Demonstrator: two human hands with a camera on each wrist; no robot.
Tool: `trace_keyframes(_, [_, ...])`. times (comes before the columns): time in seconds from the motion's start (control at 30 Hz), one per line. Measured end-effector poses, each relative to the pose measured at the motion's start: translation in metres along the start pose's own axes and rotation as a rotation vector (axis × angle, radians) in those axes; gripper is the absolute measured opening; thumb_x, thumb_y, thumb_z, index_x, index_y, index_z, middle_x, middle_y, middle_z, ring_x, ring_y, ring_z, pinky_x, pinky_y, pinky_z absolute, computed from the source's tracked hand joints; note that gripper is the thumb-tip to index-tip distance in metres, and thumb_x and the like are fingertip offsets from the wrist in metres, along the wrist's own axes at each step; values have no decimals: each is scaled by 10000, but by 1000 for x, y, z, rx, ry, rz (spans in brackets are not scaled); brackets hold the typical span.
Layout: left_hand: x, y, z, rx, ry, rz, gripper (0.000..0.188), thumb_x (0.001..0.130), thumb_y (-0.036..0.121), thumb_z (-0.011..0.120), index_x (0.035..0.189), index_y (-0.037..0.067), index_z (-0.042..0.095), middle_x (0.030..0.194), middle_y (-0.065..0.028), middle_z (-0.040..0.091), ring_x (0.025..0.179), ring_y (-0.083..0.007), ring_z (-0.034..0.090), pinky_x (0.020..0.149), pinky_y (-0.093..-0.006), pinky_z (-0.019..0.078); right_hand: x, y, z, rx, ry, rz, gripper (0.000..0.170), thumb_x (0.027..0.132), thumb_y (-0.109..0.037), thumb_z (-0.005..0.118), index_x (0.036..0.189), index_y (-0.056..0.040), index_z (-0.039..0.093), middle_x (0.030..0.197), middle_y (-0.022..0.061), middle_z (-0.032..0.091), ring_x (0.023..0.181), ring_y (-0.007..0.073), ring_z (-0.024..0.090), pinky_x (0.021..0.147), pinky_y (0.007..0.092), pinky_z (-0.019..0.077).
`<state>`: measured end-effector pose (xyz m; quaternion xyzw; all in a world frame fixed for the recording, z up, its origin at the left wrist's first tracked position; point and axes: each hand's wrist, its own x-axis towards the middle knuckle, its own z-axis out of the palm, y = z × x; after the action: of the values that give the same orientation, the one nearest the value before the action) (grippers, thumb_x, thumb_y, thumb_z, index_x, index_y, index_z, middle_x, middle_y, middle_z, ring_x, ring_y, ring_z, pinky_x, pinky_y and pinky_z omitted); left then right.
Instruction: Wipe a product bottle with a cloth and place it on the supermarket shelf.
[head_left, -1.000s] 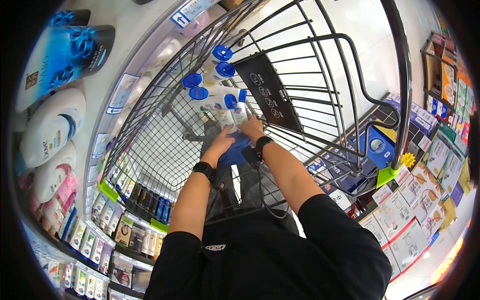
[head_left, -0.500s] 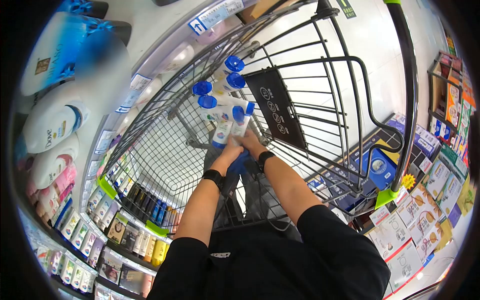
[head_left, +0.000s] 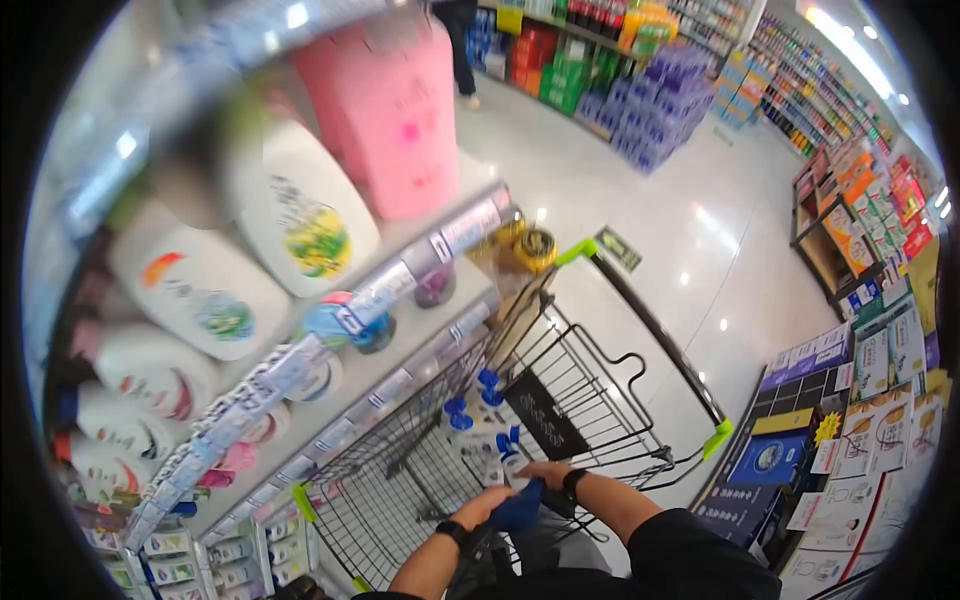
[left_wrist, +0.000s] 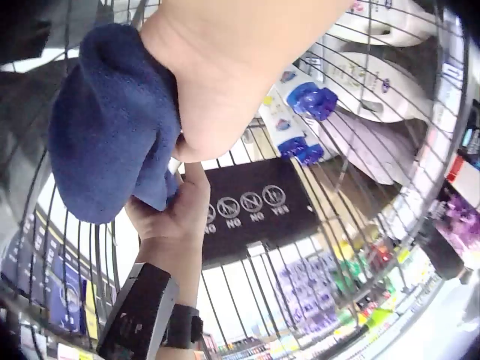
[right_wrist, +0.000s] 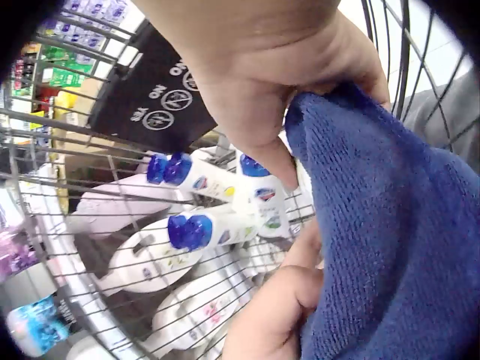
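Observation:
A dark blue cloth (head_left: 518,506) is bunched between my two hands over the near end of the cart basket. My left hand (left_wrist: 225,90) holds one side of it, and my right hand (right_wrist: 300,82) grips its upper edge with thumb and fingers. In the right wrist view the cloth hangs in folds and hides part of the left hand. Several white bottles with blue caps (right_wrist: 217,184) lie in the basket just beyond my hands. One white bottle (head_left: 513,466) stands close by my right fingers in the head view.
The black wire cart has a dark sign panel (head_left: 545,415) and a long handle (head_left: 655,335) at right. Shelves of large white bottles (head_left: 315,215) and a pink bottle (head_left: 405,120) rise at left. Stacked boxes (head_left: 835,460) line the right. Purple packs (head_left: 655,110) stand across the aisle.
The head view has swung up, showing more shelf and aisle. My hands and the cart now sit lower in it. The cloth, earlier hanging below the hands, is now gathered between them.

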<state>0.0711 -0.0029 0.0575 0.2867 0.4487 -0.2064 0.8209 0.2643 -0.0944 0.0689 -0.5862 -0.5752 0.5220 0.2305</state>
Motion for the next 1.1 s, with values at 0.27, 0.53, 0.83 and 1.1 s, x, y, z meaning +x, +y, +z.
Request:
trace_keyframes(0.27, [-204, -7, -15, -325, -185, 368, 369, 808, 75, 481, 1164, -19, 501, 1056, -111, 584, 896, -190, 601, 793, -319, 497, -12, -166, 24, 1372, -11, 621, 329, 811, -308, 606, 1039, -75, 559, 896, 30, 637, 757, 166, 588, 647, 289, 444])
trace_keyframes(0.53, [-406, -9, -12, -576, 20, 1157, 398, 754, 66, 532, 1145, 9, 485, 1121, -114, 541, 1041, -261, 537, 893, -385, 455, -68, -363, 33, 1004, 315, -304, 483, 795, -30, 555, 1251, -32, 393, 1068, 76, 564, 973, 167, 565, 816, 302, 471])
trace_keyframes(0.83, [-523, 7, 75, -298, 98, 1730, 559, 738, -67, 598, 1251, 9, 392, 1250, -144, 427, 1144, -198, 443, 937, -320, 406, -104, -495, 42, 521, 435, -649, 352, 759, -5, 621, 1058, 7, 435, 961, 131, 616, 888, 160, 597, 787, 297, 468])
trace_keyframes(1.1, [-534, -6, 81, -305, -154, 1650, 540, 753, 7, 636, 1242, -17, 409, 1115, -98, 514, 1018, -153, 528, 884, -260, 430, -111, -506, 51, 472, 492, -668, 369, 733, 25, 634, 1051, 16, 448, 960, 133, 619, 878, 155, 600, 779, 275, 464])
